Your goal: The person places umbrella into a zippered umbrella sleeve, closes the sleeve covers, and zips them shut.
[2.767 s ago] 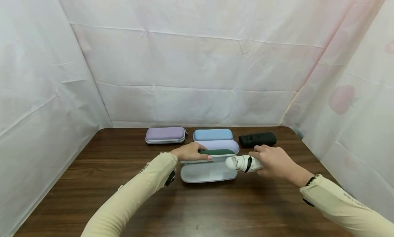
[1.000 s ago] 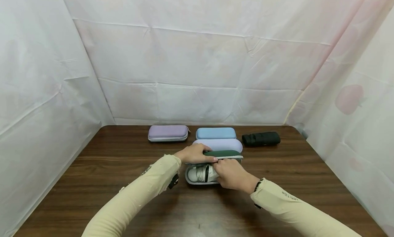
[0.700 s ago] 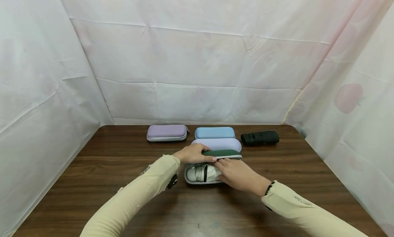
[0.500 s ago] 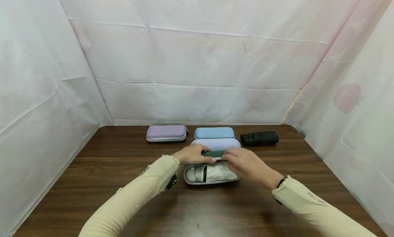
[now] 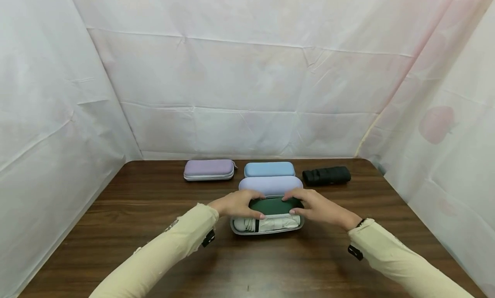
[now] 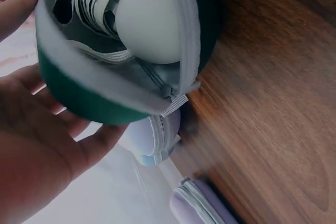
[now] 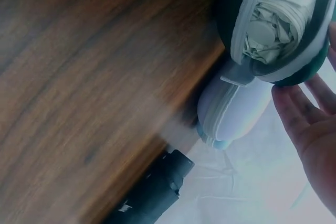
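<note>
A green zip case (image 5: 273, 206) stands partly open at the middle of the table, its lid tilted toward me over the grey-lined base. Inside lies a white folded umbrella (image 5: 279, 223) with a black strap; the left wrist view shows its round white end (image 6: 149, 22). My left hand (image 5: 236, 204) holds the lid's left end, thumb at the front rim and fingers over the green back. At the right end, my right hand (image 5: 320, 207) grips the lid the same way. In the right wrist view the umbrella's crumpled fabric end (image 7: 270, 32) shows between lid and base.
Directly behind the green case lies a lavender case (image 5: 270, 184), with a light blue case (image 5: 269, 169) beyond it. A purple zip case (image 5: 209, 169) sits back left, and a black folded umbrella (image 5: 326, 176) back right. White sheeting (image 5: 247, 74) surrounds the table.
The white umbrella went from my right hand into the green case. My right hand then moved to the lid's right end, and the lid has tipped forward and down over the base.
</note>
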A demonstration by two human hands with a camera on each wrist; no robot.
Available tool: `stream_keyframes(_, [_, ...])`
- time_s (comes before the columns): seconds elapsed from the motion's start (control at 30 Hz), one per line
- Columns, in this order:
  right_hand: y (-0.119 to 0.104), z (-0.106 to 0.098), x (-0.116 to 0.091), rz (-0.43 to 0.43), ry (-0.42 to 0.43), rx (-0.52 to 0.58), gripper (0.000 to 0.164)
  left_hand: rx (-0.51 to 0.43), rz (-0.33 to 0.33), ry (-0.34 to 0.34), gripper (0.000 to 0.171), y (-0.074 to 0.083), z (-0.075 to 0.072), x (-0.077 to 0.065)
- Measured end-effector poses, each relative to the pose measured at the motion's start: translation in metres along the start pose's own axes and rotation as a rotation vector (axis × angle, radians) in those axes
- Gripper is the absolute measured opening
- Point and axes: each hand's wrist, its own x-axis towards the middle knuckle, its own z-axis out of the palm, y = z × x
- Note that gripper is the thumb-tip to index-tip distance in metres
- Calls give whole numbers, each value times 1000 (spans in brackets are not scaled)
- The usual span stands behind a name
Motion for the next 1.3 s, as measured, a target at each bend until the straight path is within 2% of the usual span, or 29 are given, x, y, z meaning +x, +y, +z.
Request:
stream_keyframes(0.2, [-6, 3, -5, 56, -42, -2, 43, 69, 63, -7, 62, 0, 1, -7])
stream_keyframes(0.43, [-7, 5, -8, 21, -39, -47, 38, 97, 74, 2, 65, 3, 5, -16])
stream_keyframes(0.63, [-8, 6, -8, 23, -53, -63, 34, 171, 107, 58, 65, 1, 13, -19])
stream_keyframes(0.83, [-15, 8, -4, 52, -47, -155, 32, 283, 128, 154, 63, 1, 25, -21])
stream_keyframes(1.0, [-21, 12, 7, 16, -18, -230, 29, 322, 147, 190, 61, 5, 27, -22])
stream_keyframes(1.07, [-21, 13, 11, 6, -32, -251, 32, 315, 160, 174, 61, 4, 26, -22])
stream_keyframes(1.13, [-22, 14, 14, -12, -59, -271, 36, 268, 167, 120, 60, 1, 22, -22])
stream_keyframes(1.2, [-23, 14, 17, -39, -96, -303, 46, 182, 157, 56, 54, -5, 16, -23])
stream_keyframes(1.3, [-25, 15, 21, -89, -137, -378, 58, -21, 111, -38, 39, -19, 4, -23])
